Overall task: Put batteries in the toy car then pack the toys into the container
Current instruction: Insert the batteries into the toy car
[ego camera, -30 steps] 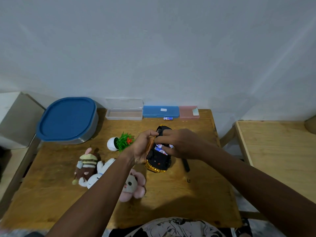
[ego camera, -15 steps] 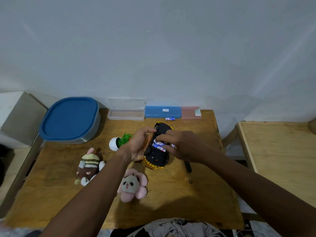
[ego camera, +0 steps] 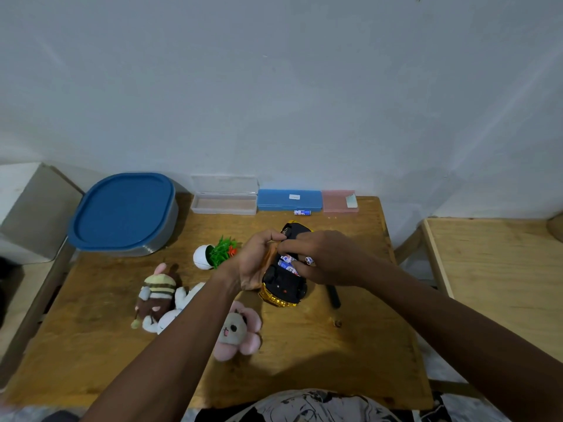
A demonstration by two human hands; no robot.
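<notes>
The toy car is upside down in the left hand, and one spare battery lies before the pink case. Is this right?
Not quite. In the head view the spare battery lies before the blue case, not the pink case. The rest holds: the toy car is upside down in the left hand.

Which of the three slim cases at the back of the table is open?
The clear case, leftmost of the three: its lid stands raised. The blue case and the pink case are closed.
</notes>
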